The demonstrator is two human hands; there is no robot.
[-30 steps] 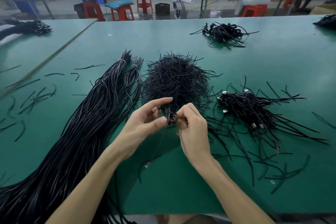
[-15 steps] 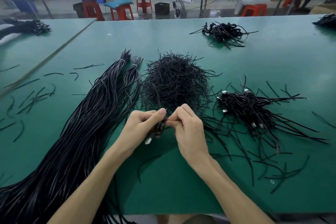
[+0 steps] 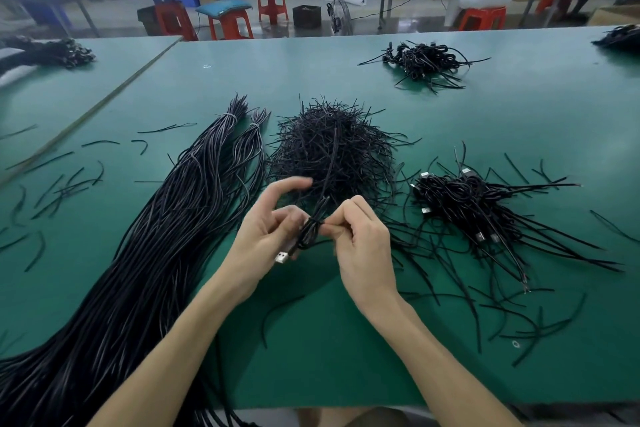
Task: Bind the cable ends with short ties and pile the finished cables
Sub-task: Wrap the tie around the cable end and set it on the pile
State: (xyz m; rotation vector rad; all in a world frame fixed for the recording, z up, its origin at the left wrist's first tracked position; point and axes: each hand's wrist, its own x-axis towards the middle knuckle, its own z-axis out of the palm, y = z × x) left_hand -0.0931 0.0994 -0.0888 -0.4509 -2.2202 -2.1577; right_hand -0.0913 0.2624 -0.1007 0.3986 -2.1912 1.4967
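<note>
The green table (image 3: pixel 346 73) carries, left to right, the long cable bundle (image 3: pixel 138 253), the heap of short ties (image 3: pixel 329 156) and the finished pile (image 3: pixel 467 204). Above its near strip my left hand (image 3: pixel 263 236) grips the folded cable (image 3: pixel 310 230), index finger lifted, and my right hand (image 3: pixel 363 239) pinches the tie (image 3: pixel 320 221) at the wrap. Risk noted: if that pinch slackens, the wrap may spring loose and the folds open, and the USB plug (image 3: pixel 282 257) hanging below my left palm could snag stray ties; working room lies toward the near edge, with the finished pile near on my right
</note>
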